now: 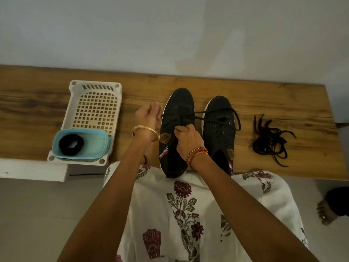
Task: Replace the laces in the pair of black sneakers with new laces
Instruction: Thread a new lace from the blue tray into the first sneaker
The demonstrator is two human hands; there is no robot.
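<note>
Badges of tan, shield-shaped leather sit on the outer side of each black canvas sneaker, with a red, white and blue stripe below; no writing on them can be read. Both shoes stand on a long wood-grain plank bench (283,95) set against a pale grey wall, above a light tiled floor.

The right hand (187,138) pinches a black lace at the eyelets of the left-side black sneaker (175,118), fingers curled tight over the tongue. Its long axis runs from the heel at the bench's near edge, below the grip, to the toe pointing away at the wall. The left hand (149,114), blurred, is raised just left of that grip with fingers curled; whether it holds the lace end I cannot tell. From the grip a lace strand crosses right onto the second black sneaker (220,125), parallel and just beside, eyelets mostly bare. Farther right lies a loose tangle of black laces (270,140). Well left of the grip, a white perforated plastic basket (94,106) holds a light blue plastic tub (81,142) containing a coiled black lace bundle (70,144).
</note>
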